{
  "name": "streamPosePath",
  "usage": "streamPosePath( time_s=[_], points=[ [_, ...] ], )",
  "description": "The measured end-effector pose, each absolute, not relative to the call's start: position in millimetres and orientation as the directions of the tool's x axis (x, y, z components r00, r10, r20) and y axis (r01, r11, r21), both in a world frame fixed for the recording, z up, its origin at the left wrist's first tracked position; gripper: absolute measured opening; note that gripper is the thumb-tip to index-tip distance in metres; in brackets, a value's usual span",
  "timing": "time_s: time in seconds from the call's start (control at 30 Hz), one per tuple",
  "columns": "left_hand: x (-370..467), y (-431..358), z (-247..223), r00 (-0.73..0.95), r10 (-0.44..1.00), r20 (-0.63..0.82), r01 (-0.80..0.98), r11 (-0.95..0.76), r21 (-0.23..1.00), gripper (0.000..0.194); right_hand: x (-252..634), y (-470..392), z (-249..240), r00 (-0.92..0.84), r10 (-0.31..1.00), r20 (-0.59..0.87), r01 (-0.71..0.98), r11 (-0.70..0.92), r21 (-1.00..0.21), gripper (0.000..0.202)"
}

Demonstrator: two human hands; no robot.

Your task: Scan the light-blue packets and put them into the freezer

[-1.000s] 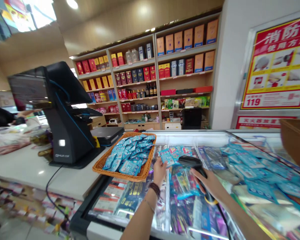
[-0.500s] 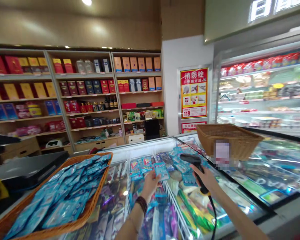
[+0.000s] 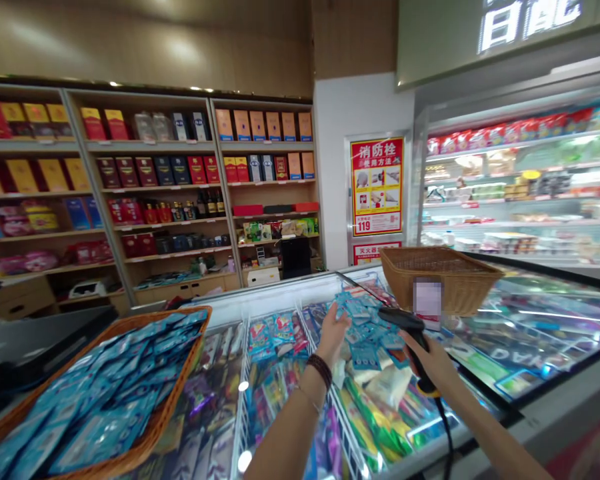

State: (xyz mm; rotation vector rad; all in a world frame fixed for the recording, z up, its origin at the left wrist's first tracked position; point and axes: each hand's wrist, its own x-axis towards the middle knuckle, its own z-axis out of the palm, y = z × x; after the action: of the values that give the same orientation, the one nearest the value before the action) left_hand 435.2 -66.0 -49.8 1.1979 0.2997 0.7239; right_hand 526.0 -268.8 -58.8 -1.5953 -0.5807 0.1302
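I look through one head-worn camera, forward and down over the left hand and right hand, freezer close, shelves farther off.

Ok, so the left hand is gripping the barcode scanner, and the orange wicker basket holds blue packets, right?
Not quite: the barcode scanner is in the right hand, not the left hand, as the head view shows. The orange wicker basket does hold blue packets.

Pale wooden wall shelves of coloured rectangular boxes, a white chest freezer holding flat blue plastic packets, and a brightly lit white display case are marking this as a shop.
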Motion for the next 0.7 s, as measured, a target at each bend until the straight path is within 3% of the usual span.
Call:
streamPosePath(
  time_s=[0.17, 0.4, 0.57, 0.7],
  points=[
    [382.1, -42.0, -51.6, 0.687, 0.692, 0.221, -0.329, 0.026, 0.944, 0.047, 505.7, -230.4, -60.8, 0.812, 0.535, 0.233, 0.283, -0.012, -0.959, 0.048],
    [267.0, 28.6, -43.0, 0.474, 0.783, 0.402, -0.122, -0.394, 0.911, 0.029, 427.2, -149.8, -43.1, 0.631, 0.741, 0.231, 0.277, 0.063, -0.959, 0.048],
    [165.6, 62.9, -19.4, 0.321, 0.755, 0.572, 0.229, -0.648, 0.726, 0.031, 367.1, -97.5, -43.7, 0.469, 0.849, 0.245, 0.203, 0.167, -0.965, 0.048],
    [90.6, 76.2, -9.6, 0.28, 0.761, 0.585, 0.641, -0.602, 0.476, 0.033, 335.7, -71.8, -57.1, 0.378, 0.889, 0.259, 0.183, 0.203, -0.962, 0.049]
  ],
)
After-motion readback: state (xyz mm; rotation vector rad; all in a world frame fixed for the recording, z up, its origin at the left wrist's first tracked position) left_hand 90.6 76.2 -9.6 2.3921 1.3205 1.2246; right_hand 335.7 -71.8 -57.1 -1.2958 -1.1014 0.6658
